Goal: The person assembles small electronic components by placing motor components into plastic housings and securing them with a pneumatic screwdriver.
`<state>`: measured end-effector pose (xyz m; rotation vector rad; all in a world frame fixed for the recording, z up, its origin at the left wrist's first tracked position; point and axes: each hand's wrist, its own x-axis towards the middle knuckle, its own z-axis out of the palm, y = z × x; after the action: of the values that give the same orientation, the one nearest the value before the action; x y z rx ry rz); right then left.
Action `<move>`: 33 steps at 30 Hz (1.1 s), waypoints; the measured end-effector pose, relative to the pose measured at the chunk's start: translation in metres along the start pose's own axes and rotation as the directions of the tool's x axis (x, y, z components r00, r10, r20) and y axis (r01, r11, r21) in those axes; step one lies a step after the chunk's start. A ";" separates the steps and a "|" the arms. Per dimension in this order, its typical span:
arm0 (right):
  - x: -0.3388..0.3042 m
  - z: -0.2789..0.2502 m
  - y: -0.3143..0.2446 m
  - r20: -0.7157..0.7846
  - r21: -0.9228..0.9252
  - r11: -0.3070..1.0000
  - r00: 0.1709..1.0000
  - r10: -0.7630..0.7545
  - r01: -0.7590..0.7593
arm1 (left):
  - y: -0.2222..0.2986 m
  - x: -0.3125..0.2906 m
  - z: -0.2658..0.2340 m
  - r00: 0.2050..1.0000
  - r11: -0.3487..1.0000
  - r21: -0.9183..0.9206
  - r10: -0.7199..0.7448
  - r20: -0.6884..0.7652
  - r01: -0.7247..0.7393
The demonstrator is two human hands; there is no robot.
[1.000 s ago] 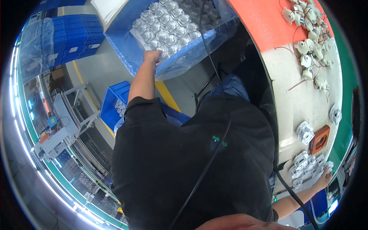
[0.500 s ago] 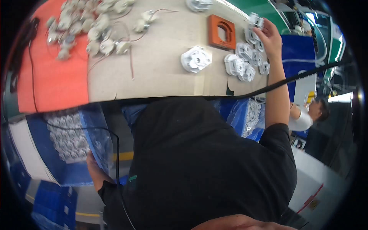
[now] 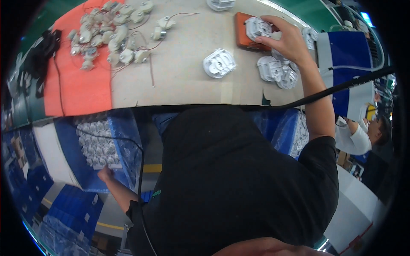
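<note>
At the table's far right, my right hand (image 3: 287, 37) grips a white plastic housing (image 3: 258, 29) between thumb and fingers. The housing is over the orange block fixture (image 3: 243, 42) and hides its recess; whether it is seated cannot be made out. Several more white housings (image 3: 270, 69) lie just nearer than the fixture, partly behind my hand, and a single white housing (image 3: 219, 63) rests to the left. Below the table on the left, my left hand (image 3: 105, 173) is at the near edge of a blue box (image 3: 92, 185) of white parts (image 3: 97, 143); its fingers are too indistinct to read.
Small cream motors (image 3: 115, 42) with red wires are heaped on an orange mat (image 3: 92, 91) at left. A black cable (image 3: 337, 88) crosses by my right forearm. Another box (image 3: 284, 132) stands under the table at right. A person (image 3: 356, 134) works farther right.
My right hand has brought a white housing leftward from the cluster to the orange fixture. My left hand stays by the left box. The whole view has shifted slightly.
</note>
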<state>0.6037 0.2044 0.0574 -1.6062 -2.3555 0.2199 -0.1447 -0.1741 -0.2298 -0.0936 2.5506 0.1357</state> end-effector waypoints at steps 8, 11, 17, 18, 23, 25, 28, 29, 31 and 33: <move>-0.003 -0.002 -0.005 -0.008 0.065 0.998 1.000 0.022 -0.021 | 0.220 -0.300 -0.089 0.387 0.210 -0.378 0.784 -0.486 -0.902; -0.003 -0.011 -0.006 0.056 0.097 0.992 0.996 0.074 -0.079 | 0.285 -0.402 -0.052 -0.028 -0.091 -0.355 0.984 -0.178 -0.930; 0.001 -0.002 -0.005 0.068 0.055 0.997 0.997 0.045 -0.049 | 0.380 -0.509 0.026 -0.290 -0.330 0.282 0.941 0.174 -0.901; 0.002 0.003 -0.004 0.074 0.019 0.999 0.996 0.041 -0.043 | 0.387 -0.520 0.032 -0.201 -0.312 0.465 0.941 0.272 -0.829; -0.008 0.002 -0.006 -0.139 0.017 0.999 0.990 -0.037 0.040 | 0.407 -0.524 0.054 -0.132 -0.324 0.491 0.913 0.385 -0.809; -0.008 -0.006 -0.005 -0.210 0.064 0.994 0.975 -0.071 0.086 | 0.417 -0.519 0.052 -0.153 -0.326 0.456 0.914 0.376 -0.828; -0.002 -0.021 -0.016 -0.230 0.141 0.983 0.969 -0.087 0.121 | 0.427 -0.521 0.048 -0.247 -0.274 0.047 0.919 0.308 -0.961; 0.000 -0.025 -0.021 -0.155 0.326 0.942 0.988 -0.025 0.075 | 0.426 -0.526 0.049 -0.247 -0.177 -0.250 0.927 0.283 -0.952; 0.009 -0.026 -0.031 -0.057 0.568 0.822 0.998 -0.005 0.036 | 0.427 -0.533 0.049 -0.282 -0.029 -0.641 0.913 0.295 -0.767; 0.018 -0.015 -0.034 -0.063 0.632 0.774 0.998 -0.002 0.041 | 0.423 -0.545 0.053 -0.367 -0.072 -0.732 0.895 0.251 -0.677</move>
<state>0.5720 0.2074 0.0843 -1.2187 -1.9346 0.8514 0.2968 0.2728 0.0613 1.5701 1.0203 0.9120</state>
